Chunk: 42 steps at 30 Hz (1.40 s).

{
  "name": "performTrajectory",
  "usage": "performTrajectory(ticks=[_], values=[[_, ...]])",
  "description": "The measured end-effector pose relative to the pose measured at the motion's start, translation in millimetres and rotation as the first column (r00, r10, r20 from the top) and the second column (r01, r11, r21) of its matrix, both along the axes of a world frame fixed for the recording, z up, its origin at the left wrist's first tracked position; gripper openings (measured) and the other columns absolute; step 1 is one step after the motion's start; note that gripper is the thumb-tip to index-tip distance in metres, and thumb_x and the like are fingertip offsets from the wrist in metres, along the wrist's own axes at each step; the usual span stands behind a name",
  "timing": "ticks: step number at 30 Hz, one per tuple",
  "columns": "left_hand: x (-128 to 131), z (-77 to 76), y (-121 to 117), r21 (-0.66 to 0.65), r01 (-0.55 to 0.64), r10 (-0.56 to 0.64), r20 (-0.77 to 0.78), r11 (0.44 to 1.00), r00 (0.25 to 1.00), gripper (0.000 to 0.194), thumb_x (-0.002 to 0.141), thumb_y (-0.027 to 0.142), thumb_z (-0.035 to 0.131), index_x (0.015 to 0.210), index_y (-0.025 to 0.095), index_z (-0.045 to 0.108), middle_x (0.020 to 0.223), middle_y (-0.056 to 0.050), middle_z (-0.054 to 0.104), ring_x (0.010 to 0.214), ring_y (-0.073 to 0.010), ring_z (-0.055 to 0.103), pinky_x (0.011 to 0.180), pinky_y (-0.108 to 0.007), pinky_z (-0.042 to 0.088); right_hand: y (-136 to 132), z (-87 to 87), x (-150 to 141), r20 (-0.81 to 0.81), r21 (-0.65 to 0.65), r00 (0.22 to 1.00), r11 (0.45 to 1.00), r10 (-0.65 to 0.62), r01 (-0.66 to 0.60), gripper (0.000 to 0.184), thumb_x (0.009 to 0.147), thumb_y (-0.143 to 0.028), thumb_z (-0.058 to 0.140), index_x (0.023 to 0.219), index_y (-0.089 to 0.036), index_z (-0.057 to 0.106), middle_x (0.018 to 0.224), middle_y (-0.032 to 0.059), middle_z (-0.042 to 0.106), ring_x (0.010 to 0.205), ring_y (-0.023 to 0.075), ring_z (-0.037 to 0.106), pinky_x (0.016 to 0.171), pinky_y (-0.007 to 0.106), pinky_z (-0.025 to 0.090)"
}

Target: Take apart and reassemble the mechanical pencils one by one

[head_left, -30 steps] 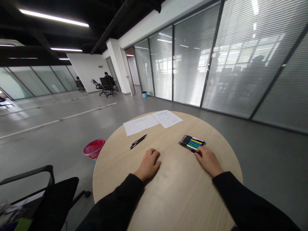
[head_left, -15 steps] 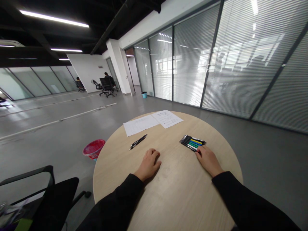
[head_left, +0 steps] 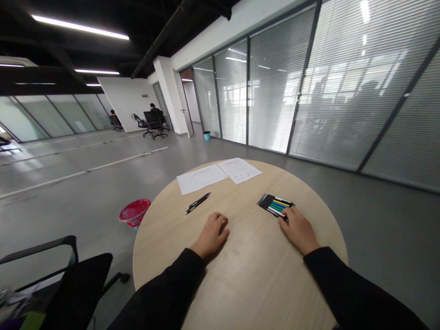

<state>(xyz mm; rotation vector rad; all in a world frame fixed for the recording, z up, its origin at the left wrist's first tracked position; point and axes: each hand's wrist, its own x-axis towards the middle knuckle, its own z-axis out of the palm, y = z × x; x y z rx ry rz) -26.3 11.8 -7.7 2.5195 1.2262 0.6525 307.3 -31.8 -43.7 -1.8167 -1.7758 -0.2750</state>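
Note:
My left hand (head_left: 211,234) rests on the round table, fingers loosely bent and thumb apart, with nothing in it. Beyond it lie two black pens (head_left: 198,203), side by side on a slant. On the right, several pens (head_left: 274,206) lie in a close, near-parallel row, black with white, yellow, blue and green parts. My right hand (head_left: 298,229) is at the near right end of this row, thumb and fingers bent around the end of the nearest pen (head_left: 275,211). The fingers partly hide the pen ends there.
Two printed paper sheets (head_left: 202,178) lie along the far edge of the wooden table (head_left: 254,275). A red bin (head_left: 134,211) stands on the floor at left, near a black chair (head_left: 79,288). Seated people and office chairs (head_left: 156,123) are far back, beside glass partitions.
My right fingers have shifted very slightly at the end of the pen row. My left hand and the two separate pens stay in place; the view has moved a touch.

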Motion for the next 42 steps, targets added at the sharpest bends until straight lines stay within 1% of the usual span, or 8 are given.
performTrajectory(ticks=[3, 6, 12, 16, 21, 28, 35, 42], values=[[-6.8, -0.1, 7.7, 0.047, -0.034, 0.036, -0.049, 0.998, 0.998, 0.023, 0.089, 0.026, 0.052, 0.111, 0.02, 0.06, 0.115, -0.011, 0.055, 0.106, -0.0258, 0.051, 0.097, -0.044, 0.045, -3.0, 6.7, -4.8, -0.015, 0.019, 0.999, 0.999, 0.029, -0.029, 0.009, 0.091, -0.026, 0.051, 0.091, -0.02, 0.058, 0.091, 0.0083, 0.061, 0.08, 0.0224, 0.057, 0.068, 0.031, 0.04], [-18.4, 1.6, 18.9, 0.131, -0.175, 0.192, -0.138, 0.976, 0.972, 0.026, 0.09, 0.027, 0.05, 0.113, 0.018, 0.059, 0.116, -0.013, 0.055, 0.108, -0.028, 0.05, 0.097, -0.046, 0.043, -6.5, 15.1, -13.8, -0.068, -0.017, 0.984, 0.986, 0.165, -0.167, 0.013, 0.092, -0.025, 0.049, 0.086, -0.02, 0.059, 0.087, 0.0076, 0.062, 0.08, 0.0215, 0.058, 0.071, 0.031, 0.041], [-48.0, 9.9, 33.4, 0.262, -0.527, 0.582, -0.223, 0.808, 0.782, 0.039, 0.09, 0.029, 0.049, 0.127, 0.016, 0.053, 0.125, -0.018, 0.05, 0.112, -0.0332, 0.048, 0.094, -0.047, 0.041, -14.2, 34.2, -51.3, -0.249, -0.155, 0.862, 0.86, 0.442, -0.486, 0.014, 0.09, -0.018, 0.05, 0.081, -0.02, 0.061, 0.084, 0.0039, 0.063, 0.079, 0.0185, 0.058, 0.073, 0.029, 0.041], [-60.2, 10.8, 35.9, 0.242, -0.619, 0.664, -0.292, 0.747, 0.688, 0.038, 0.092, 0.033, 0.046, 0.126, 0.016, 0.053, 0.115, -0.019, 0.054, 0.109, -0.0355, 0.05, 0.088, -0.046, 0.043, -12.5, 42.9, -81.3, -0.311, -0.174, 0.809, 0.807, 0.499, -0.564, 0.01, 0.086, -0.015, 0.055, 0.081, -0.019, 0.063, 0.081, 0.0025, 0.063, 0.076, 0.017, 0.057, 0.072, 0.027, 0.04], [-61.4, 6.3, 39.2, 0.229, -0.585, 0.628, -0.332, 0.778, 0.704, 0.031, 0.097, 0.031, 0.038, 0.118, 0.017, 0.056, 0.107, -0.016, 0.057, 0.099, -0.0315, 0.055, 0.083, -0.044, 0.044, -0.9, 42.9, -104.3, -0.353, -0.145, 0.773, 0.785, 0.527, -0.602, 0.01, 0.085, -0.013, 0.057, 0.08, -0.019, 0.064, 0.079, 0.0015, 0.064, 0.076, 0.0163, 0.057, 0.071, 0.026, 0.039], [-48.3, 3.8, 39.4, 0.16, -0.385, 0.417, -0.34, 0.909, 0.843, 0.02, 0.093, 0.015, 0.041, 0.102, 0.019, 0.058, 0.1, -0.012, 0.059, 0.097, -0.0271, 0.056, 0.086, -0.039, 0.043, 7.3, 33.5, -112.8, -0.325, -0.156, 0.797, 0.803, 0.509, -0.575, 0.012, 0.085, -0.011, 0.057, 0.08, -0.018, 0.064, 0.084, 0.003, 0.066, 0.081, 0.0173, 0.059, 0.076, 0.027, 0.041], [-14.3, 6.6, 16.1, 0.1, -0.243, 0.263, -0.332, 0.965, 0.906, 0.019, 0.091, 0.018, 0.042, 0.101, 0.021, 0.059, 0.09, -0.01, 0.06, 0.085, -0.0262, 0.059, 0.076, -0.036, 0.044, 3.0, 29.8, -113.7, -0.283, -0.146, 0.822, 0.825, 0.495, -0.547, 0.009, 0.088, -0.014, 0.057, 0.09, -0.018, 0.065, 0.092, 0.0054, 0.064, 0.091, 0.0194, 0.057, 0.084, 0.03, 0.043], [13.8, 4.6, -8.1, 0.034, -0.069, 0.073, -0.146, 0.997, 0.987, 0.019, 0.094, 0.027, 0.045, 0.1, 0.02, 0.062, 0.097, -0.01, 0.064, 0.093, -0.0256, 0.06, 0.084, -0.038, 0.047, 2.3, 23.9, -116.5, -0.239, -0.156, 0.83, 0.823, 0.504, -0.546, 0.019, 0.087, -0.017, 0.06, 0.105, -0.017, 0.065, 0.104, 0.0086, 0.062, 0.102, 0.0231, 0.055, 0.094, 0.034, 0.042]])
